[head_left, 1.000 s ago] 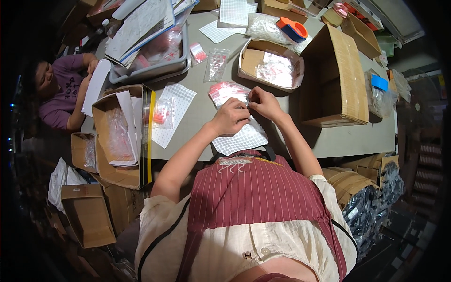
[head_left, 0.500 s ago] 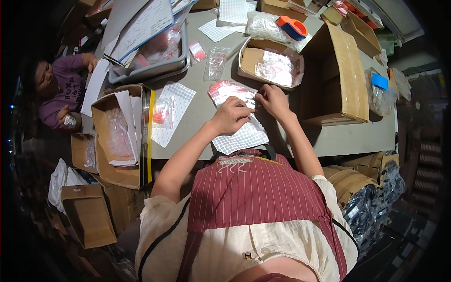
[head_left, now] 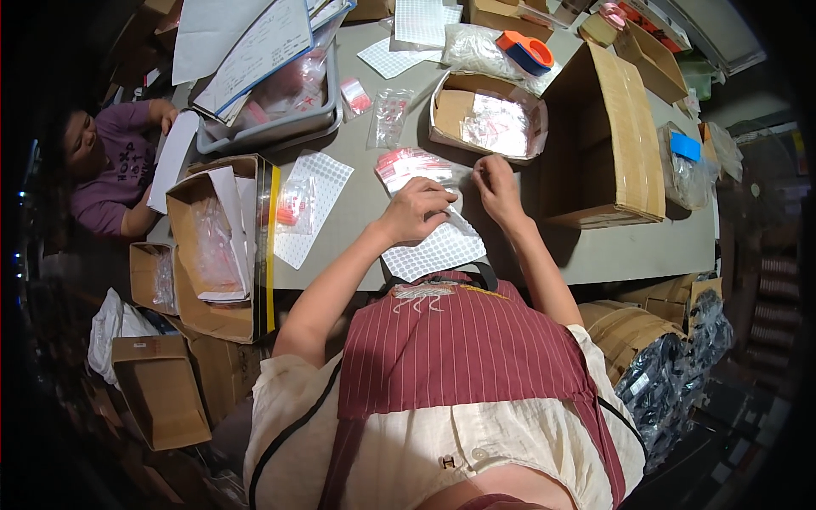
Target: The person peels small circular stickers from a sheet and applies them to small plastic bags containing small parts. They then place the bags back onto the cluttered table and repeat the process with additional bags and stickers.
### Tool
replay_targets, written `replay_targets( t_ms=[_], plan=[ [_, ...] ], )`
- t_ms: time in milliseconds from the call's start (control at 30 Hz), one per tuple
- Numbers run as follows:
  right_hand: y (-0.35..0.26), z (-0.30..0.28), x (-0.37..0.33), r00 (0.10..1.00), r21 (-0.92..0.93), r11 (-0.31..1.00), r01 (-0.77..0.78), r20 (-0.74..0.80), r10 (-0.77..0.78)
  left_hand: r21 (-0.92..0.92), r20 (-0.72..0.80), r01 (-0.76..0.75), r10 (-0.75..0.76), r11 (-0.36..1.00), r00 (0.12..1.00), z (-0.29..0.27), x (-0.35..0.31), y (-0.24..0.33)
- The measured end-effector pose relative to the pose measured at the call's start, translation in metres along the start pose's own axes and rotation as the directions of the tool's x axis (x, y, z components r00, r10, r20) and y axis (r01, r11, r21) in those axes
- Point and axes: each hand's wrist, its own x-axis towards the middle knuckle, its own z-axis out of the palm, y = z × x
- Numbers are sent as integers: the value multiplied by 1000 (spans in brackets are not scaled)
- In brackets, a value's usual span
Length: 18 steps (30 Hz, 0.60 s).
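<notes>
A stack of small clear plastic bags (head_left: 410, 163) with red-and-white tops lies in front of me, partly over a white sheet of round dot stickers (head_left: 435, 253). My left hand (head_left: 418, 210) rests on the lower part of the stack and the sheet, fingers curled and closed; what they grip is hidden beneath them. At the stack's right edge, my right hand (head_left: 500, 189) is closed in a pinch, with a clear bag's edge seeming to run into the fingertips. Past it stands a shallow cardboard tray (head_left: 444, 115) holding clear bags.
A large open carton (head_left: 633, 136) stands on the right. At left are a grey plastic bin (head_left: 319, 127) under papers, another sticker sheet (head_left: 327, 174) and a yellow-edged cardboard box (head_left: 265, 246). An orange-and-blue tape dispenser (head_left: 527, 53) lies farther back. A co-worker (head_left: 110, 170) sits at far left.
My right hand has shifted a little to the right, drawing at the bag's edge. My left hand has barely moved. The co-worker's lower hand has dropped behind the papers.
</notes>
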Motion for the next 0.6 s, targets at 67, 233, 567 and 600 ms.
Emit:
replay_targets(
  t_ms=[67, 233, 567, 600],
  plan=[
    [-10, -13, 13, 990, 168, 984, -56, -117, 77, 14, -5, -1, 1, 1000, 1000, -1, 1, 1],
    [9, -41, 52, 967, -53, 994, -96, -240, 81, -77, 34, 83, -81, 994, 996, 0, 2, -2],
    [-47, -34, -6, 991, 149, 984, -95, 108, 79, -89, 19, 166, -165, 982, 986, 0, 2, -5],
    [-52, -30, -12, 955, 191, 955, -226, 235, 179, -89, 19, 167, -166, 982, 986, 0, 2, -6]
  ],
)
